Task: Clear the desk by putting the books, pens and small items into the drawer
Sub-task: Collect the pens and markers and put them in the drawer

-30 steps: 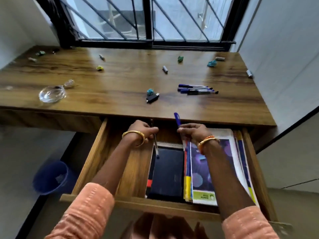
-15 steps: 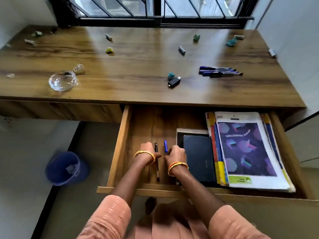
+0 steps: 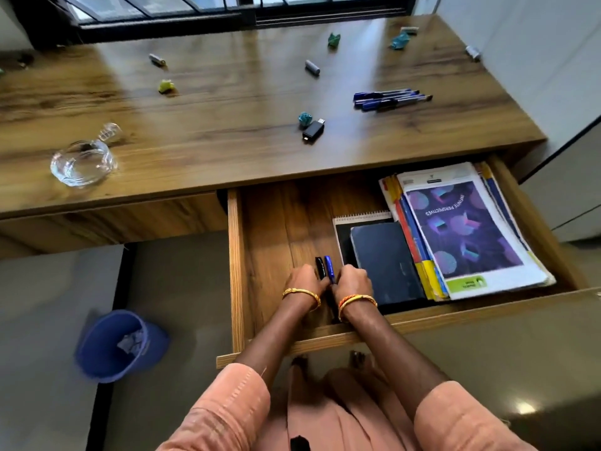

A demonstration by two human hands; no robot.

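Observation:
The open wooden drawer [image 3: 237, 255] holds a dark notebook [image 3: 383, 258] and a stack of books topped by a purple cover [image 3: 461, 229] on its right side. On the drawer floor, left of the notebook, my left hand [image 3: 304, 281] is shut on a black pen [image 3: 320, 266]. Beside it my right hand [image 3: 353, 283] is shut on a blue pen [image 3: 329, 268]. Both pens lie side by side, tips pointing away from me. A bundle of blue pens [image 3: 390, 99] rests on the desk's right part.
On the desk [image 3: 227, 131] lie a black USB stick [image 3: 313, 131], a teal crumpled bit [image 3: 304, 118], a yellow-green bit [image 3: 166, 86], small grey cylinders [image 3: 312, 67], and a glass ashtray [image 3: 83, 162] at the left. A blue bin [image 3: 113, 348] stands on the floor.
Both hands with their pens came from the drawer's back down to its front left floor, next to the notebook. The view tilted down.

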